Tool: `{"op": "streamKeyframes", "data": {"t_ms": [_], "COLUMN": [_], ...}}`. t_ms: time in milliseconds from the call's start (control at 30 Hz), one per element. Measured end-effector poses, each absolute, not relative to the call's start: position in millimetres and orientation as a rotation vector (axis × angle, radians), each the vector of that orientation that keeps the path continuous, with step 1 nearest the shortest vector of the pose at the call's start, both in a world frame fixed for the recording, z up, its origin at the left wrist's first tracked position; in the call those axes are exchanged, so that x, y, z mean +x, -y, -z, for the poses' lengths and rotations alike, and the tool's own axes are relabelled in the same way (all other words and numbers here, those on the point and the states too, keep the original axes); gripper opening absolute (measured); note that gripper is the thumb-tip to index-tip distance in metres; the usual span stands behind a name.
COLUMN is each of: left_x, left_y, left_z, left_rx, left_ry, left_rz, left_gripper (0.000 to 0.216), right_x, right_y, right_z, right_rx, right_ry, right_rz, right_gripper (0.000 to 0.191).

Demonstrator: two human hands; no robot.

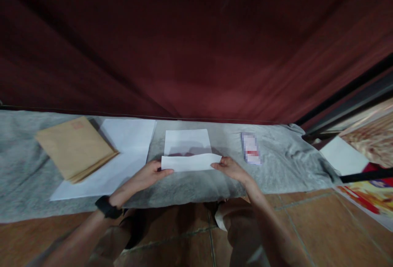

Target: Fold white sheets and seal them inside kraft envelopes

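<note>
head view: looking down at a grey cloth [190,185] spread over a tiled floor [307,222], with a dark red curtain [196,54] hanging behind it.
sheet: a white sheet of paper [187,144] is lying mid-cloth, its near part being folded up and over, so the folded flap [190,162] is sitting across the lower half.
left hand: the left hand [150,175] is pinching the flap's left end, thumb on top, fingers tucked beneath; a black watch [106,207] is showing at the wrist.
right hand: the right hand [230,168] is pinching the flap's right end the same way, closed on the paper.
nearby left: a stack of brown envelopes [75,148] is resting partly on a large white sheet [123,156], well apart from the hands.
nearby right: a small printed packet [251,148] is lying on the cloth, near the right hand but not touching it.
doing it well: judging by the flap, it seems to be sitting slightly tilted, so both ends want levelling against the sheet's side edges before pressing; the crease is best run outward from the middle, keeping the cloth beneath from bunching.
risk: the soft cloth is giving little backing, so a light press may be leaving a weak fold.
</note>
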State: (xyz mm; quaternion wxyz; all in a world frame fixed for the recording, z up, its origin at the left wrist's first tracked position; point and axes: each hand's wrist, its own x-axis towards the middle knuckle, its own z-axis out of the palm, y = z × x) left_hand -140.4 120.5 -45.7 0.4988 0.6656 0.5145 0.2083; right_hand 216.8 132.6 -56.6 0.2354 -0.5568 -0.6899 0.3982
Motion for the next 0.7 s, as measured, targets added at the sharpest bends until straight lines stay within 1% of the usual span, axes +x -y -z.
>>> {"op": "streamKeyframes", "data": {"t_ms": [67,133,367,467,567,700], "left_x": [-139.9,-140.1,-133.2,-127.4,-123.4,-119.6], "left_y": [-122.8,-125.2,-135.1,-139.9,-145.0,-152.5], "left_z": [44.9,44.3,51.9,55.9,56.2,54.1], "left_rx": [1.495,1.395,1.201,1.350,1.558,1.670], "left_ry": [-1.271,-1.263,-1.313,-1.507,-1.705,-1.824], "left_rz": [-0.532,-0.563,-0.801,-0.827,-0.745,-0.636], "left_gripper": [0.047,0.048,0.047,0.041,0.033,0.029], "right_x": [212.7,207.1,189.9,183.1,175.1,165.3], "right_y": [-141.5,-150.7,-171.5,-176.0,-179.4,-183.5], "right_z": [59.9,62.2,69.4,69.0,66.4,62.8], "right_rx": [-1.509,-1.497,-1.694,-1.815,-1.971,-2.106], "right_ry": [1.867,1.848,1.865,1.917,1.967,2.003], "right_rz": [-1.181,-1.193,-0.918,-0.733,-0.556,-0.427], "right_gripper": [0.027,0.028,0.034,0.034,0.032,0.032]}}
